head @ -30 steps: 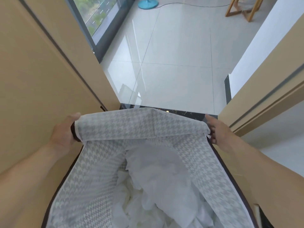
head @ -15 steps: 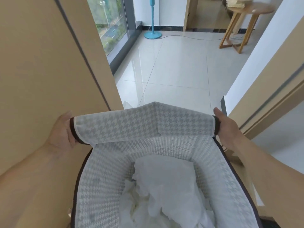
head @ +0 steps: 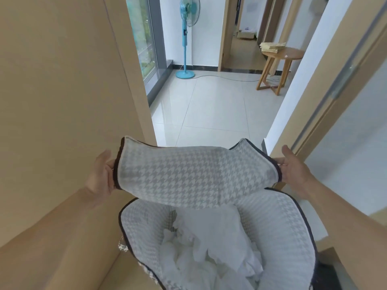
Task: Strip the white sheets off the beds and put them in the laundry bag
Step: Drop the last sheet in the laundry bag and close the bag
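Note:
A grey and white houndstooth laundry bag with dark trim hangs in front of me, its far rim raised and folded toward me. Crumpled white sheets lie inside it. My left hand grips the bag's left rim edge. My right hand holds the right rim edge, fingers partly spread. Both arms reach forward on either side of the bag.
I stand in a doorway between a tan wall on the left and a tan door frame on the right. Beyond is a glossy white tile floor, a blue standing fan, a round wooden table and a window.
The view has tilted up toward the room. My hands have lifted the bag's far rim higher, and it now folds over toward me above the sheets.

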The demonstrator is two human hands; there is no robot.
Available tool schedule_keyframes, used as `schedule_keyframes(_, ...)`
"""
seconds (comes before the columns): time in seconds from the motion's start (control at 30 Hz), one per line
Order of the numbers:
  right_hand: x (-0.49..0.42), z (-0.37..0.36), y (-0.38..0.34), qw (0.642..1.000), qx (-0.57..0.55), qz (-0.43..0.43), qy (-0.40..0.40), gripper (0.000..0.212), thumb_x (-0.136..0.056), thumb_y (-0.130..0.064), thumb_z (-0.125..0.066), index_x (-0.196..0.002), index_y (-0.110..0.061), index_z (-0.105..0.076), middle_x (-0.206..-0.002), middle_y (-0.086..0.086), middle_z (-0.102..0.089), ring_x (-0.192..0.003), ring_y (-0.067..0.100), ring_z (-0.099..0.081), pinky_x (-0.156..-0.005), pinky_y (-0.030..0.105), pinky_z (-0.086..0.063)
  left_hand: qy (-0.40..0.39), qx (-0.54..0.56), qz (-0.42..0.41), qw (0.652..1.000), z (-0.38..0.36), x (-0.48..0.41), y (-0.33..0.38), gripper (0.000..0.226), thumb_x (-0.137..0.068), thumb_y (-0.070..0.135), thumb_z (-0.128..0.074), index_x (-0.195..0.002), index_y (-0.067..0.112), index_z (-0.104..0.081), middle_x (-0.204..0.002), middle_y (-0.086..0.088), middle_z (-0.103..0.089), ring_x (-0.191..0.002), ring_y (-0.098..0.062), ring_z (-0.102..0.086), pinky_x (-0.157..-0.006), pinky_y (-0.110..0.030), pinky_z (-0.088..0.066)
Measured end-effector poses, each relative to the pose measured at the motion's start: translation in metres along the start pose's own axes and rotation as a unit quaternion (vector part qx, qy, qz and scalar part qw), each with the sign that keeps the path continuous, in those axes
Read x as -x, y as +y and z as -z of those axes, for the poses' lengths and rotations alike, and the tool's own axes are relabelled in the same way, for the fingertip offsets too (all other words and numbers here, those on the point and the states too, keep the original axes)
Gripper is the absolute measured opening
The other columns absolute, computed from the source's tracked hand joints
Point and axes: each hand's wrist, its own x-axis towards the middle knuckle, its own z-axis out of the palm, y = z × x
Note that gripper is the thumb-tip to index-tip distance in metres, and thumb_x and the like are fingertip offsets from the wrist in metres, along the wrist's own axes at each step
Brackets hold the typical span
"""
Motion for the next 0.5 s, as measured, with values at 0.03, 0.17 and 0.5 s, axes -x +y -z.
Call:
schedule_keyframes(0.03,0.013,0.003,0.006,1.000,0.009,-0.021,-0.004,0.088,-0.071,-0.087,-0.051,-0.110,-0.011,-0.071,-0.107,0.016,-0.073,-0.100,0.033,-0.069,-0.087,0.042,-0.052,-0.004,-0.007,0.001,1.000,0.000,0.012,-0.004,0.073,-0.101,0.056,-0.017,-0.117,0.007,-0.068,-0.109,-0.019,-0.073,-0.095,-0.036,-0.070,-0.080,-0.047,-0.051)
schedule_keyframes(0.17,0.050,0.022,0.041,0.997,0.016,-0.070,-0.027,0.084,-0.051,-0.090,-0.069,-0.111,-0.031,-0.074,-0.128,0.002,-0.067,-0.111,0.026,-0.066,-0.105,0.047,-0.045,-0.026,0.009,0.033,0.999,0.001,0.064,-0.027,0.072,-0.101,0.054,-0.014,-0.118,0.008,-0.067,-0.113,-0.021,-0.071,-0.097,-0.036,-0.071,-0.086,-0.049,-0.050)
schedule_keyframes(0.5,0.135,0.056,0.092,0.993,-0.073,-0.070,-0.058,0.083,-0.082,-0.082,-0.017,-0.109,-0.022,-0.068,-0.098,0.001,-0.076,-0.084,0.013,-0.074,-0.078,0.033,-0.048,-0.100,0.000,0.116,0.988,-0.038,0.166,-0.098,0.086,-0.096,0.066,-0.005,-0.125,0.009,-0.063,-0.117,-0.021,-0.070,-0.104,-0.034,-0.069,-0.093,-0.047,-0.046)
